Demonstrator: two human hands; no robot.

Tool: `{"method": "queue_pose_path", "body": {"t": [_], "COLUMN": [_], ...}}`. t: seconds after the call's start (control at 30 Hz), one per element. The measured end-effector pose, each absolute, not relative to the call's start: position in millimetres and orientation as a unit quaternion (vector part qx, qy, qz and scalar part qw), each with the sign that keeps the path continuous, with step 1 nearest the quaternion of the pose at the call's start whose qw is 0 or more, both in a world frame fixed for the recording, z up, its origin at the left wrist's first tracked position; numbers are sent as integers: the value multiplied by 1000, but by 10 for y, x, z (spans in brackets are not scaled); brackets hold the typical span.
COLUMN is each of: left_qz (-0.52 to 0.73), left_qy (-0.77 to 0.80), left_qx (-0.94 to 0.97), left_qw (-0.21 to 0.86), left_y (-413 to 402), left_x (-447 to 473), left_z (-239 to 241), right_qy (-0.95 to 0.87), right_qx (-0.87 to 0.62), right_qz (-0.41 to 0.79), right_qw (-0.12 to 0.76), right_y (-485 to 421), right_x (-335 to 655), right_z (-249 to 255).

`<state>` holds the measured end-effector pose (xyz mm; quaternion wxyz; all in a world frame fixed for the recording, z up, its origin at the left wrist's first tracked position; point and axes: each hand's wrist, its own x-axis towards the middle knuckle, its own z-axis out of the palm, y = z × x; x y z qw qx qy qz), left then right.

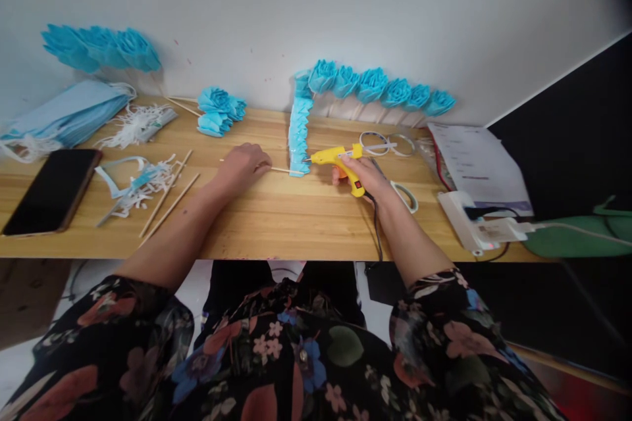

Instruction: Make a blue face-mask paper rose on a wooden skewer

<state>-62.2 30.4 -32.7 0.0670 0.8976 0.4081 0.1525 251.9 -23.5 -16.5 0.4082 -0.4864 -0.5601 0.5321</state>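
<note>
Near right: power strip (457,220). Near left: two loose sticks (166,194), phone (52,191) further left. Mid: left hand (247,163) closed on wooden stick (280,170), stick's right end over near end of pleated blue strip (299,128). Right hand (368,174) wrapped round yellow glue gun (330,156), nozzle at strip's near end; contact unclear. Far: row of blue flowers (372,85) along wall (227,13).

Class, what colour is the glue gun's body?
The glue gun's body is yellow, best seen in the head view.
</note>
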Motion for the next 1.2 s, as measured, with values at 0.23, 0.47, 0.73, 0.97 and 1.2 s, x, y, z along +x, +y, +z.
{"method": "queue_pose_path", "body": {"t": [0.23, 0.47, 0.73, 0.97, 1.2], "left_qz": [160, 169, 228, 241, 275], "left_qy": [407, 404, 404, 398, 358], "left_qx": [896, 895, 882, 880, 886], "left_qw": [78, 81, 83, 99, 111], "left_y": [319, 319, 292, 251, 160], "left_x": [-644, -651, -606, -566, -408], "left_z": [-339, -348, -328, -320, -293], "right_qy": [-488, -442, -448, -457, -469], "right_qx": [-472, -475, -459, -467, -434], "right_qz": [566, 586, 558, 560, 549], "right_qw": [469, 486, 527, 509, 538], "right_y": [-188, -152, -163, -156, -187], "right_x": [2503, 2489, 2368, 2300, 2204], "right_z": [-245, -256, -232, -251, -234]}}
